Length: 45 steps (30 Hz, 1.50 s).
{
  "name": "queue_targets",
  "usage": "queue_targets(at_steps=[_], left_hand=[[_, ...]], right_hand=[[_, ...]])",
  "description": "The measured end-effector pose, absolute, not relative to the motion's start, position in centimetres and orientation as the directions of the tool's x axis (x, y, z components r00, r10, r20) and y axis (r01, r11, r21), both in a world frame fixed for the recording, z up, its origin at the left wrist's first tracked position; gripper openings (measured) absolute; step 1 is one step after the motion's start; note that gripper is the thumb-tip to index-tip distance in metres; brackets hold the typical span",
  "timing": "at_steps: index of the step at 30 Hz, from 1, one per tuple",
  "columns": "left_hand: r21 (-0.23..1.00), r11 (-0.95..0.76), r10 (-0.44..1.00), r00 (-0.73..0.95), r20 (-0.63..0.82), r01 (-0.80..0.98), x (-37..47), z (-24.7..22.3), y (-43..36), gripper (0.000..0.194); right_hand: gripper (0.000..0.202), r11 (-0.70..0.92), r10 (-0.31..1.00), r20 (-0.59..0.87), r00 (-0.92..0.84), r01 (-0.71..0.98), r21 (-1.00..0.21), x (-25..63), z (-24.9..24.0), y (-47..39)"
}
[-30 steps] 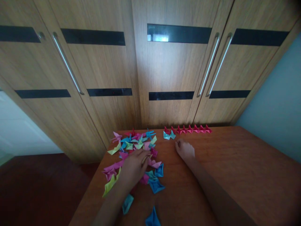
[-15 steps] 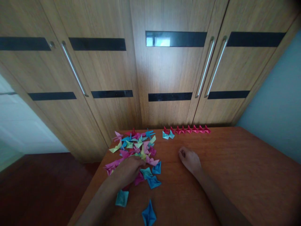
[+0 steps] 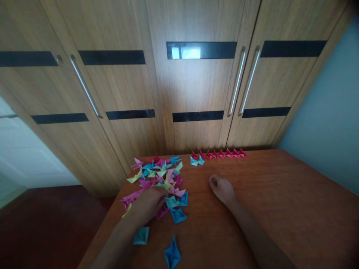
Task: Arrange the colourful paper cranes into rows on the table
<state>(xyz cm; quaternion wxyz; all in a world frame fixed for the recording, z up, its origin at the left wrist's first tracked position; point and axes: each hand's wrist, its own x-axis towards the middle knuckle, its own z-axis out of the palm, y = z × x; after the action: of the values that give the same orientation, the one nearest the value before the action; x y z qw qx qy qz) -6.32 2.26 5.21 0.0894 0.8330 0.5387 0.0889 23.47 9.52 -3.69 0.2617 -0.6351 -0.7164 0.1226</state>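
Observation:
My left hand point(image 3: 150, 201) reaches into a pile of folded paper pieces point(image 3: 161, 173) on the left of the table. Its fingers are pinched at the left edge of a teal folded paper piece point(image 3: 172, 202); the fingertips are partly hidden. Blue folded pieces point(image 3: 178, 215) lie just beside it. A darker teal piece point(image 3: 141, 235) and a blue one point(image 3: 172, 254) rest nearer to me. My right hand point(image 3: 222, 189) lies on the table with its fingers curled, holding nothing that shows.
Along the table's back edge stands a row of red folded pieces point(image 3: 221, 153), with two light blue ones point(image 3: 197, 160) in front of its left end. Behind the brown table point(image 3: 280, 201) rises a wooden wardrobe point(image 3: 196, 86) with metal handles.
The teal piece at my left fingertips has shifted slightly, away from me. My right hand stays put on the table. The whole view has swung a little to the right.

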Motion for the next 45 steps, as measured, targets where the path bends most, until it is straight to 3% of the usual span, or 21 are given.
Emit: queue_targets(at_steps=[3, 7, 13, 21, 31, 45], left_hand=[[0.289, -0.396, 0.917, 0.392, 0.074, 0.871, -6.6, 5.6, 2.4, 0.02], [0.405, -0.42, 0.907, 0.362, 0.215, 0.812, -5.7, 6.0, 3.3, 0.023], [0.49, -0.482, 0.874, 0.356, 0.331, 0.726, 0.0, 5.9, 7.0, 0.012], [0.282, -0.541, 0.84, 0.494, 0.224, 0.793, 8.8, 4.2, 13.4, 0.015], [0.139, -0.443, 0.896, 0.436, 0.081, 0.886, 13.0, 2.9, 17.1, 0.026], [0.068, -0.377, 0.926, 0.375, 0.041, 0.924, 13.1, 1.8, 18.5, 0.031]], right_hand=[[0.011, 0.189, 0.972, 0.218, -0.082, 0.825, -0.532, 23.7, -3.9, 9.7], [0.012, 0.216, 0.968, 0.23, -0.097, 0.789, -0.576, 24.2, -4.2, 9.8], [0.015, 0.26, 0.955, 0.279, -0.101, 0.739, -0.622, 25.0, -4.2, 9.5], [0.015, 0.269, 0.951, 0.291, -0.101, 0.729, -0.629, 25.1, -4.2, 9.7], [0.014, 0.235, 0.962, 0.255, -0.095, 0.76, -0.606, 24.9, -4.0, 9.7], [0.014, 0.223, 0.966, 0.24, -0.093, 0.767, -0.601, 24.9, -4.1, 9.8]])
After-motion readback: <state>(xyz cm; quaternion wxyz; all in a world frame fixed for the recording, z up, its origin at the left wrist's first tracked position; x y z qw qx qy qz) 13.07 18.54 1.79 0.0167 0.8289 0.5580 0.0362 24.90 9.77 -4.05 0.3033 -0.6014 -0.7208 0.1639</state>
